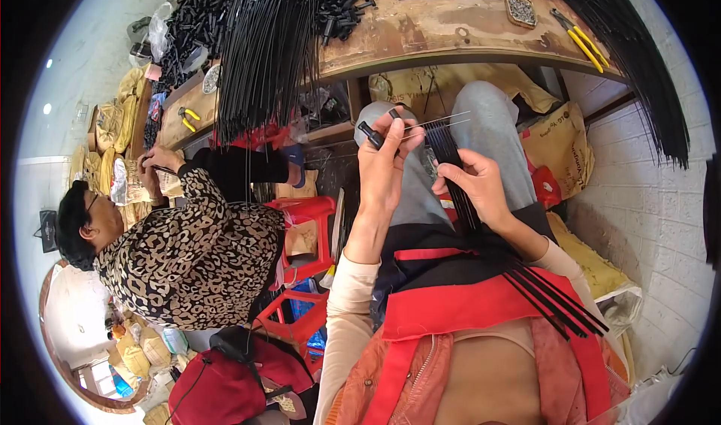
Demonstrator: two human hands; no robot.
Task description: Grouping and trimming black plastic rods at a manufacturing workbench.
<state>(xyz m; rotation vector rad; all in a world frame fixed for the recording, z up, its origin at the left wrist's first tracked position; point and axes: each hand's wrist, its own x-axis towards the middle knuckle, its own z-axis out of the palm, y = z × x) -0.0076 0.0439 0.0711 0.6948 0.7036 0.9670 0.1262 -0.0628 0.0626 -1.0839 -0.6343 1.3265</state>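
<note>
Above my lap, my left hand (389, 158) is closed around a short black plastic piece (369, 133), whose end sticks out to the left of the fingers. Thin metal rods (451, 117) extend rightward from the same fingertips. My right hand (479, 188) is closed on a bundle of slim black strips (444, 145), which runs lengthwise between my knees and down to my waist. Its thumb lies across the bundle. More black strips (552, 301) rest fanned out on my red and black apron (451, 305).
Ahead stands a wooden workbench (420, 30) with piled black plastic parts (199, 23), long black rods (263, 57) hanging over its edge, a small tray (521, 10) and yellow-handled pliers (582, 42). At left sits a co-worker (195, 245), near red stools (312, 237).
</note>
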